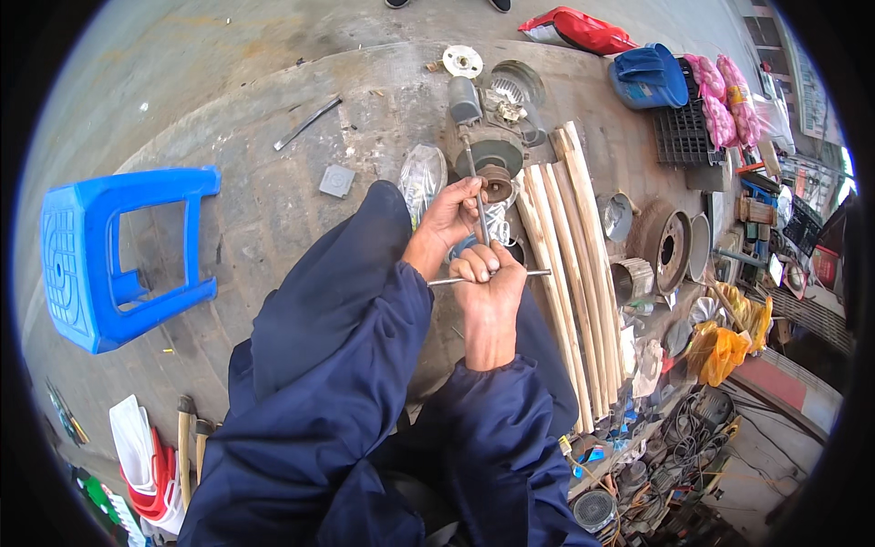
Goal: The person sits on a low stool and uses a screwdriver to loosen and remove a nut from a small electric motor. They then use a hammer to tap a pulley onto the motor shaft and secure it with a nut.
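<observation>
A metal T-handle wrench (533, 273) is in both my hands, its shaft running away from me toward a dismantled electric motor (492, 151). My right hand (489, 296) is closed around the crossbar. With pinched fingers, my left hand (444, 221) holds the shaft farther along. The wrench's far end reaches the motor's near side, beside a rusty pulley (497, 185); whether it sits on a bolt I cannot tell. A grey cylinder (464, 100) is mounted on the motor. Just left of it lies a clear plastic bag (423, 178). A round white flange (462, 62) rests beyond.
Long wooden poles (583, 255) lie close on my right. A blue plastic stool (77, 264) lies tipped at left. A metal bar (308, 123) and small grey plate (337, 180) are on the ground. Wheel rims (670, 244), a blue bucket (649, 80) and tangled cables (670, 456) crowd the right.
</observation>
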The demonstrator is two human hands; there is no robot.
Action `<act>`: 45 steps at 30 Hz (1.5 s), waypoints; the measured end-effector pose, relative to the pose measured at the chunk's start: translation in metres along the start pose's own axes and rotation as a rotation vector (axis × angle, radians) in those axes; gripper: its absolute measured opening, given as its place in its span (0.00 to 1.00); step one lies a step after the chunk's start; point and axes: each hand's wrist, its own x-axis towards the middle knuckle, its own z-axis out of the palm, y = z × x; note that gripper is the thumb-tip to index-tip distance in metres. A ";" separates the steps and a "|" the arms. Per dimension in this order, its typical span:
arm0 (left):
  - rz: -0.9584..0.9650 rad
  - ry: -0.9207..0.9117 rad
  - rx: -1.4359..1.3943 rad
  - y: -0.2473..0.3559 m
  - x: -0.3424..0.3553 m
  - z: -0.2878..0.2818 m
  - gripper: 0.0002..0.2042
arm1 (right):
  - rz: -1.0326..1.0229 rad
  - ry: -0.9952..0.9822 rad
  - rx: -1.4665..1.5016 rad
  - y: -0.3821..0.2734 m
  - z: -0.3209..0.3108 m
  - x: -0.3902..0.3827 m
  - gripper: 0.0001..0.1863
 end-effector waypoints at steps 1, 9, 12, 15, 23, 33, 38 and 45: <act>0.014 0.001 0.010 -0.001 0.001 0.001 0.04 | -0.031 0.087 -0.113 -0.005 0.000 -0.004 0.10; 0.025 0.112 0.029 -0.002 -0.001 0.007 0.04 | -1.406 -0.236 -2.557 -0.046 0.016 -0.066 0.37; 0.017 0.146 0.047 -0.003 0.000 0.009 0.04 | -1.100 -0.374 -2.932 -0.030 0.010 -0.039 0.36; -0.012 0.137 0.051 -0.003 -0.002 0.006 0.04 | -1.129 -0.244 -2.815 -0.023 -0.005 -0.007 0.33; 0.016 0.055 -0.024 0.005 -0.006 -0.005 0.03 | -1.049 0.015 -1.614 0.033 -0.021 0.009 0.20; 0.032 0.071 -0.021 0.000 -0.002 -0.001 0.07 | -0.121 0.004 -0.220 0.011 -0.001 0.000 0.19; 0.035 0.041 -0.009 -0.001 -0.001 -0.004 0.05 | 0.003 -0.003 0.136 0.006 -0.003 0.002 0.12; 0.059 0.053 -0.027 -0.004 0.001 0.000 0.04 | -0.692 0.426 -1.080 -0.028 -0.001 -0.052 0.31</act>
